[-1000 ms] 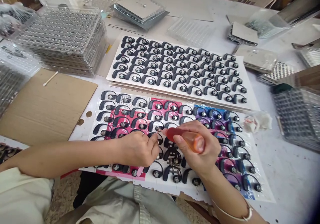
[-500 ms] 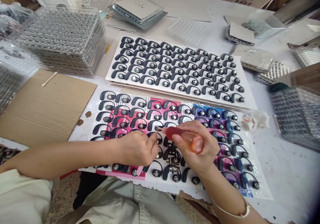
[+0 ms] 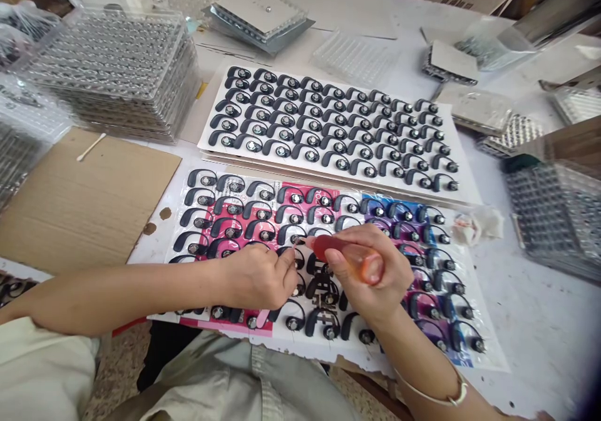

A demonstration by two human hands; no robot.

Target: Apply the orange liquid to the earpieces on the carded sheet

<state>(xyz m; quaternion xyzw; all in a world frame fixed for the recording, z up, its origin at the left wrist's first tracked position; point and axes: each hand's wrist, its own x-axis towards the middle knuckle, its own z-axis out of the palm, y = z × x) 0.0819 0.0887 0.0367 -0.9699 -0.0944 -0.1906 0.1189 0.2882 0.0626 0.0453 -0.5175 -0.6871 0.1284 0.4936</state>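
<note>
Little had moved: both hands had edged slightly up the sheet [image 3: 300,341]. The left hand [image 3: 260,277] pinched a small part [image 3: 295,241] just above the sheet, seemingly to steady it. The right hand [image 3: 378,280] was clamped round the bottle [image 3: 347,257], tilted sideways so its tip met the part.

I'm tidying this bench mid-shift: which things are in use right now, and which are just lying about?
In use: orange bottle in the right hand; left hand pinching at its nozzle; coloured sheet of earpieces beneath.
Lying about: white sheet of earpieces, stacked clear trays, cardboard, cotton swab, crumpled tissue.
</note>
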